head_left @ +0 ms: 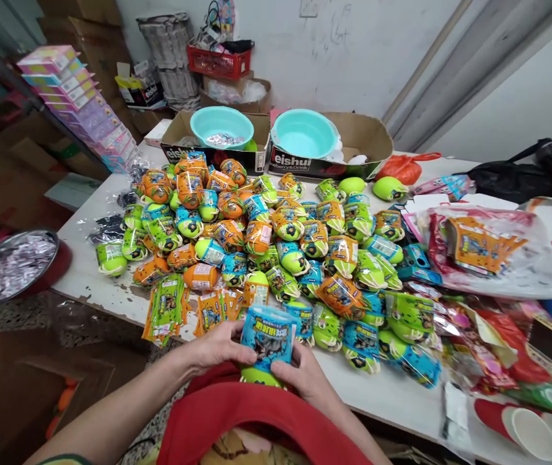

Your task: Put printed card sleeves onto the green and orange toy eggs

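Observation:
Both my hands hold one blue printed packet [268,336] with a green egg-shaped toy [259,376] at its lower end, close to my body at the table's near edge. My left hand [220,349] grips the packet's left side, fingers curled. My right hand [299,374] pinches its right side with thumb on top. Just beyond lies a big heap of wrapped egg toys [266,239] in orange, green and blue packets. Flat green and orange packets [169,309] lie left of my hands.
Two teal basins [221,123] [305,132] sit in cardboard boxes at the table's far edge. A metal bowl of small wrapped pieces [14,265] stands at the left. A clear bag of orange packets [486,248] and white cups [534,433] are at the right.

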A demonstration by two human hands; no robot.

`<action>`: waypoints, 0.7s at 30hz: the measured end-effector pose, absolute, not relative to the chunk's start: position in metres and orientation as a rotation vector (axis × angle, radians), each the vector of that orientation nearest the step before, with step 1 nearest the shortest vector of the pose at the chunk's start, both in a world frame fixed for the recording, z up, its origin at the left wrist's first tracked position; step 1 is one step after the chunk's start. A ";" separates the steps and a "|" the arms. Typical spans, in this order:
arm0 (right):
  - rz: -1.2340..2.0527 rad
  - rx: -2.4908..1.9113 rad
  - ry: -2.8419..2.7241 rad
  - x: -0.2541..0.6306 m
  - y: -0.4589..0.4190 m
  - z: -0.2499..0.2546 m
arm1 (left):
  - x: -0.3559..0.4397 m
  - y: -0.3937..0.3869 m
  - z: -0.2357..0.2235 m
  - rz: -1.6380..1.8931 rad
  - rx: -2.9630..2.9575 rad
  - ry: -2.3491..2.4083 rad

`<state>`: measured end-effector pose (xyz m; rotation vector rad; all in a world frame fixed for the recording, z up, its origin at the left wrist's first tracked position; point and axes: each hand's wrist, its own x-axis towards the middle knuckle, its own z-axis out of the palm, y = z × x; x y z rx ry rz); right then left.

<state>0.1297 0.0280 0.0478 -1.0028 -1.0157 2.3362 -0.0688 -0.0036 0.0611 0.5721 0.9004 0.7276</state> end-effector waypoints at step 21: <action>2.295 -1.095 -1.110 0.157 0.049 0.031 | -0.044 0.004 0.020 0.623 0.686 1.026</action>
